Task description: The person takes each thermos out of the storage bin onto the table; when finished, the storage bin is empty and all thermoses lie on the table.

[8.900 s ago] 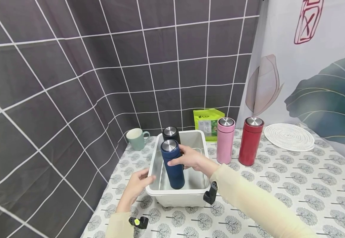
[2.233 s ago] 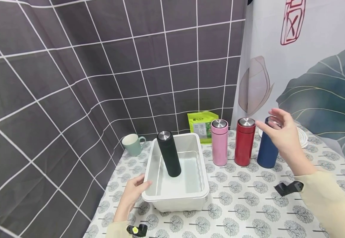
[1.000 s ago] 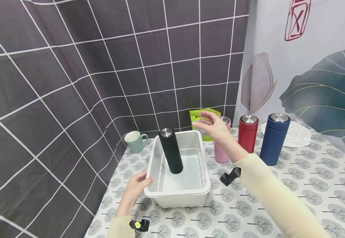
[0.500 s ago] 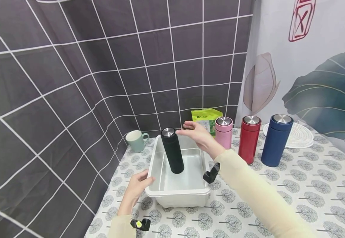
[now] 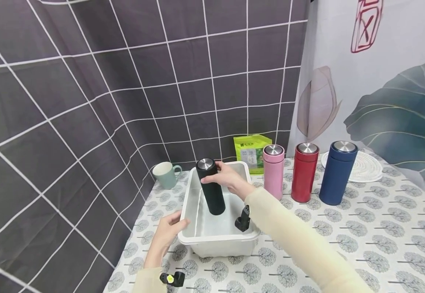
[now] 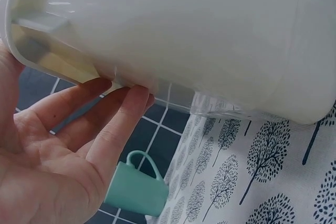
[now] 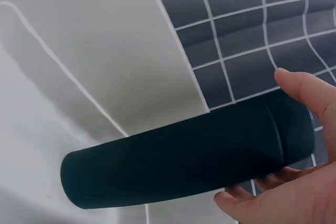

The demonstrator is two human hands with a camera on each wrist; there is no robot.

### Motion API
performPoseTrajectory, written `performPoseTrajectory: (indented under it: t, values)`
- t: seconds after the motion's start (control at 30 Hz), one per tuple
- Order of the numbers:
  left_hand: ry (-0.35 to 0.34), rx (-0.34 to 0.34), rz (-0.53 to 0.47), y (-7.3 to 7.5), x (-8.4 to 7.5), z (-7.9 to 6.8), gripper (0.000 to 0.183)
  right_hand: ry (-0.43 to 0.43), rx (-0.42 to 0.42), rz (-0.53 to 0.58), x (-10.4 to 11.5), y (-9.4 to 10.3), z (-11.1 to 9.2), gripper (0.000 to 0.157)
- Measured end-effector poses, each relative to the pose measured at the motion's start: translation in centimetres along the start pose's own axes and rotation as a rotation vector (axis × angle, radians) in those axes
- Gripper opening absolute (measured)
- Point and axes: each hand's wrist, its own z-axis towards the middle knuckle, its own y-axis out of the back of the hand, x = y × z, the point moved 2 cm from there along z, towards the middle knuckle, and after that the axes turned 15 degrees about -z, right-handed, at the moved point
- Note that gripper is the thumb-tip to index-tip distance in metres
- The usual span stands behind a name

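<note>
A black thermos [image 5: 213, 194] with a steel-topped lid stands, slightly tilted in view, inside a white plastic bin [image 5: 221, 240]. My right hand [image 5: 228, 179] grips it near the top, thumb across the front and fingers behind. In the right wrist view, the thumb and fingers of that hand [image 7: 299, 182] lie on opposite sides of the thermos [image 7: 184, 156] below its lid. At the bin's left rim, my left hand [image 5: 166, 232] holds the wall, thumb over the edge. The left wrist view has its fingers [image 6: 118, 129] against the outside of the bin [image 6: 199, 35].
Pink [image 5: 273, 175], red [image 5: 304, 175] and blue [image 5: 338, 175] thermoses stand in a row right of the bin. Behind are a green pouch [image 5: 250, 152] and a round white woven mat [image 5: 366, 167]. A mint mug [image 5: 166, 176] stands at the left by the tiled curtain.
The blue thermos went from the bin to the right end of the row, where my right hand let go. That hand then came back left and took hold of the black thermos.
</note>
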Motion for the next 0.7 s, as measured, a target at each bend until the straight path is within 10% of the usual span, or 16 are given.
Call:
performPoseTrajectory:
  t: [0.7]
  values:
    - [-0.003,-0.010,0.003,0.0,0.2,0.3,0.052,0.037,-0.155,0.042,-1.2,-1.7,0.8,0.066]
